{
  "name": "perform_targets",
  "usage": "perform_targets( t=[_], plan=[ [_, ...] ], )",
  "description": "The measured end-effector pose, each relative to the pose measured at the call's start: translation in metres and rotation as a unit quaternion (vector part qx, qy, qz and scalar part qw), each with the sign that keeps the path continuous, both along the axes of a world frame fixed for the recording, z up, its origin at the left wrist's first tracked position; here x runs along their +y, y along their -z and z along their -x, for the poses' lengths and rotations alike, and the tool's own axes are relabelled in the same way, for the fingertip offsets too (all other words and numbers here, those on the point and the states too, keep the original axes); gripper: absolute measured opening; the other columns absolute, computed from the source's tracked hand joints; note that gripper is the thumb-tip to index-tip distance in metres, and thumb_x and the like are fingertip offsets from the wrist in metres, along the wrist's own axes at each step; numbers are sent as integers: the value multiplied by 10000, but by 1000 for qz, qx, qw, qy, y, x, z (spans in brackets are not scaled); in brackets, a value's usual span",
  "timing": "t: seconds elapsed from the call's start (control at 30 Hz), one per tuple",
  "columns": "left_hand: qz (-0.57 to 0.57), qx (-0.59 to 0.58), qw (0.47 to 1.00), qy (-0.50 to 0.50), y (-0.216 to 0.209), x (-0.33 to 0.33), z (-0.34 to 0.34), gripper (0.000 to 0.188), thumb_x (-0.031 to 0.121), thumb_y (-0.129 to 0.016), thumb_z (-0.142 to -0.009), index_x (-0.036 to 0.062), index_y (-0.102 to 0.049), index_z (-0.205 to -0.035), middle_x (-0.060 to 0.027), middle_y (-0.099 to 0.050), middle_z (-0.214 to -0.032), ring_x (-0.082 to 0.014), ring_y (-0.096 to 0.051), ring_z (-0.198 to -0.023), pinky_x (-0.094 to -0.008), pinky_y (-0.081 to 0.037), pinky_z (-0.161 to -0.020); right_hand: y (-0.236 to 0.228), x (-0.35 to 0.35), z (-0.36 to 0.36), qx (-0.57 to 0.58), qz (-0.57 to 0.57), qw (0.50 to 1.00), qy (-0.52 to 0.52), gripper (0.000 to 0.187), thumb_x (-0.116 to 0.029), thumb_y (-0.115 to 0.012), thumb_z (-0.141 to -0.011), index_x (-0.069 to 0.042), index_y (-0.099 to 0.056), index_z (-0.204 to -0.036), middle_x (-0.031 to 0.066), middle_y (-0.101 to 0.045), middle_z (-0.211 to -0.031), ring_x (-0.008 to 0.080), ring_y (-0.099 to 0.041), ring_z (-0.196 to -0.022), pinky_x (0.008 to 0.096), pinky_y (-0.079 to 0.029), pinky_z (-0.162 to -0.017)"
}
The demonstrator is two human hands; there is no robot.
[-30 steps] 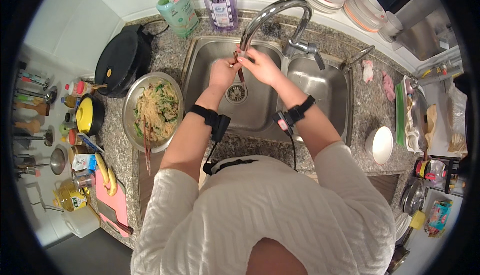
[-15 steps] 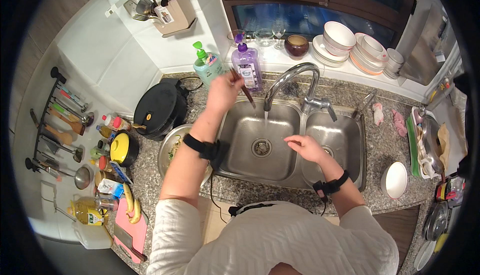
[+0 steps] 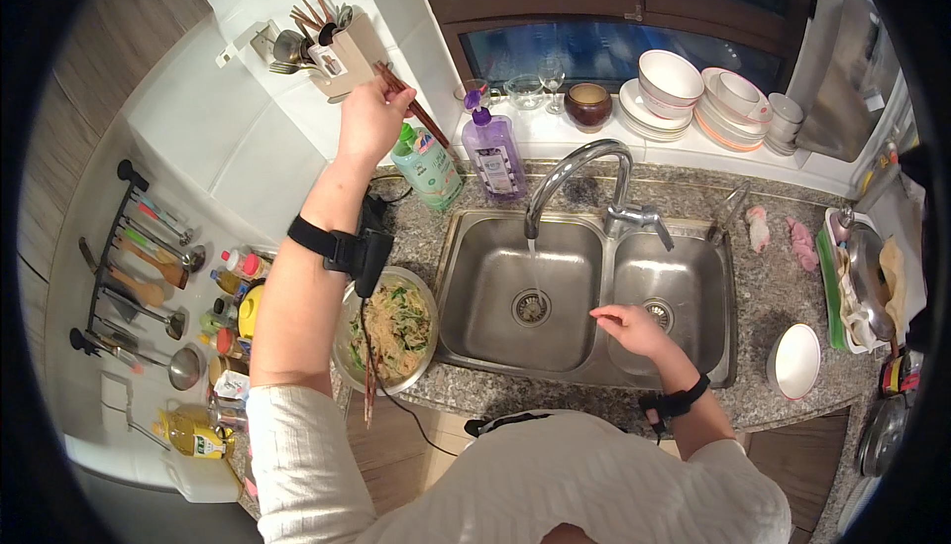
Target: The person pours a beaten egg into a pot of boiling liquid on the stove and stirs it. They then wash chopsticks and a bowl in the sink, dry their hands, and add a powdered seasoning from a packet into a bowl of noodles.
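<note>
My left hand [image 3: 369, 123] is raised at the back left, its fingers closed round brown chopsticks [image 3: 428, 123] that slant down to the right. It is just below the beige utensil holder [image 3: 359, 54] on the wall and above the green soap bottle [image 3: 432, 172]. My right hand [image 3: 636, 332] hovers over the divider of the steel double sink [image 3: 485, 291], its fingers loosely stretched to the left with nothing seen in them. Water runs from the curved tap [image 3: 622, 172] into the left basin.
Left of the sink stands a bowl of noodles and greens [image 3: 394, 334], with another pair of chopsticks [image 3: 369, 400] at its front edge. A purple pump bottle [image 3: 495, 158] is behind the sink. Stacked dishes [image 3: 654, 113] line the sill; a white bowl [image 3: 795, 361] sits right.
My left hand has moved up and left with the chopsticks, from above the sink's back corner to near the utensil holder. My right hand stays over the sink. The noodle bowl is less covered.
</note>
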State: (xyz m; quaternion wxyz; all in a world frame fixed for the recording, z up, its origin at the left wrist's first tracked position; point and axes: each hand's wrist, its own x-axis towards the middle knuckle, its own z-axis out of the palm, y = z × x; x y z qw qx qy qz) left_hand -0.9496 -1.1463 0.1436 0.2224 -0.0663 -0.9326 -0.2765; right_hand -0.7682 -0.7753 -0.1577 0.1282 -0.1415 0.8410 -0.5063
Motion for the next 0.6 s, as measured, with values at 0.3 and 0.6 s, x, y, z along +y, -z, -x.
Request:
perform_targets(
  t=[0.3,0.6],
  plan=[
    [-224,118,967,-31,-84,-72,46,196,190,-702,-923,10,-714,-998,-38,-733,-808,-109,-673,-754,-259,-493,-685,-2,15,5,0,-22,1000,9,230,-190,-651,-938,-88,-697,-1139,147,-702,-835,232,-640,-679,329,-501,-638],
    [-339,330,879,-53,-162,-129,66,199,95,-645,-951,-82,-640,-1041,-154,-696,-1040,-212,-729,-846,-268,-538,-718,4,29,4,-7,-18,999,40,217,-197,-668,-923,-102,-709,-1113,156,-716,-944,274,-682,-771,346,-524,-692]
  ],
)
